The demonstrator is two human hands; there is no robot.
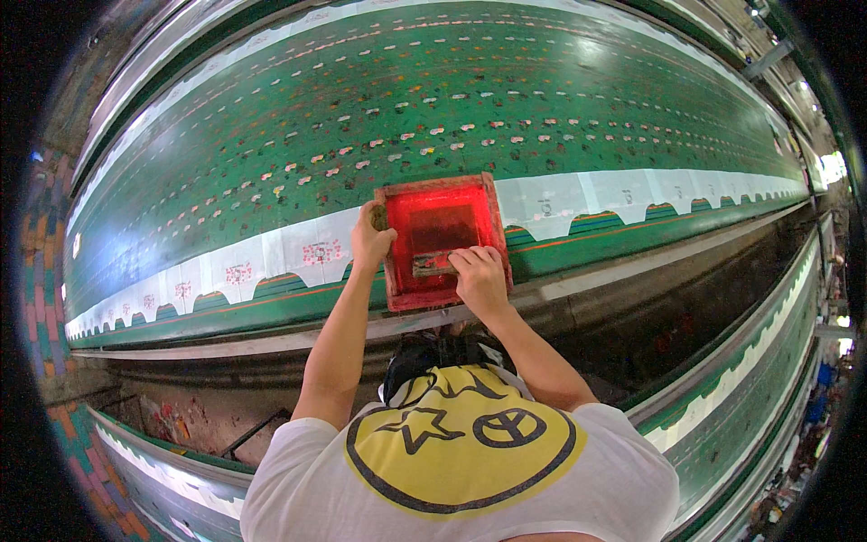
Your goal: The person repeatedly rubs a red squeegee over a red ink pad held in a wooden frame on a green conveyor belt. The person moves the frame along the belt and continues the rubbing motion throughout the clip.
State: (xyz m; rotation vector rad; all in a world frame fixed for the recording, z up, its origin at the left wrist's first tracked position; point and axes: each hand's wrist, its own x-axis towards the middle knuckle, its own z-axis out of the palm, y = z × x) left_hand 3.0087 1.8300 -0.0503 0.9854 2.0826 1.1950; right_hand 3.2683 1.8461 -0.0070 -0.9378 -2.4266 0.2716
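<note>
A wooden screen-printing frame [437, 186], stained red, lies over the row of white cut pieces along the near edge of the long green table. Its left side bar is gripped by my left hand [372, 238], with the fingers closed round it. Inside the frame, on the red mesh [402, 212] with its darker square in the middle, rests a squeegee [429, 265]. My right hand [481, 278] is closed on the right part of that squeegee, near the front of the frame. Whatever lies beneath the frame is hidden.
White pieces [280, 253] left of the frame carry red prints; white pieces [628, 194] to its right show only dark marks. Small coloured marks dot the green table [452, 90]. A pale rail [587, 282] runs along its near edge. Another green table [722, 406] stands behind me.
</note>
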